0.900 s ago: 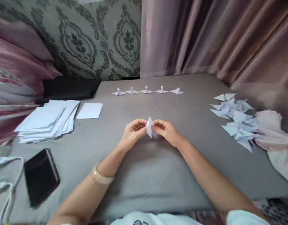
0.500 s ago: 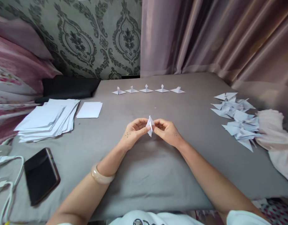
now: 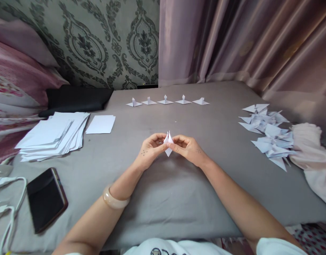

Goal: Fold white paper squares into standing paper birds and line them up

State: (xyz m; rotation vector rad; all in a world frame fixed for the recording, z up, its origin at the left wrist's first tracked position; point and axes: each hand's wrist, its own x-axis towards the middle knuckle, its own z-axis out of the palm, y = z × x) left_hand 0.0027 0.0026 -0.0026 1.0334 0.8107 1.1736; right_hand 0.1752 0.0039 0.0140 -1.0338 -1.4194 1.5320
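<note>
Grey worktop (image 3: 205,198) carrying what looks like paper folding, mid-step; next move probably calling for even thumb pressure. Forearms (image 3: 232,193) angling inward from both sides. Paper stack (image 3: 50,136) lying at left. Left hand (image 3: 151,150) and right hand (image 3: 188,150) curling inward, thumbs nearly meeting, both pinching folded paper (image 3: 168,151). Folded paper sitting between hands, mid-worktop, two narrow tips uppermost, single point lowest.

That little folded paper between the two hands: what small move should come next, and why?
I'd suggest gently pressing the folds firm. The left hand and right hand both hold the folded paper, with the thumbs on its near side, so they seem well placed to press. Its two narrow tips point up, slightly apart.
</note>
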